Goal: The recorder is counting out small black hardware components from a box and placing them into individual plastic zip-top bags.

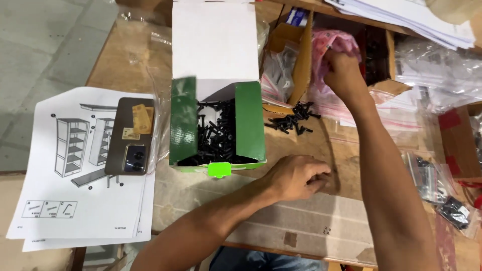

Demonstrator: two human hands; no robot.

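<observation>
My right hand (344,73) reaches to the far side of the table and grips a pink plastic bag (331,42) next to a cardboard box (301,60). My left hand (296,175) rests on the wooden table (125,55) with its fingers curled; whether it holds anything is hidden. An open green and white box (216,125) full of black screws (213,133) stands just left of my left hand. A small heap of loose black screws (293,119) lies on the table between the two hands.
An assembly instruction sheet (75,175) with shelf drawings lies at the left, a phone (129,138) on top of it. Clear bags of hardware (437,175) lie at the right. A stack of white papers (416,17) sits at the far right.
</observation>
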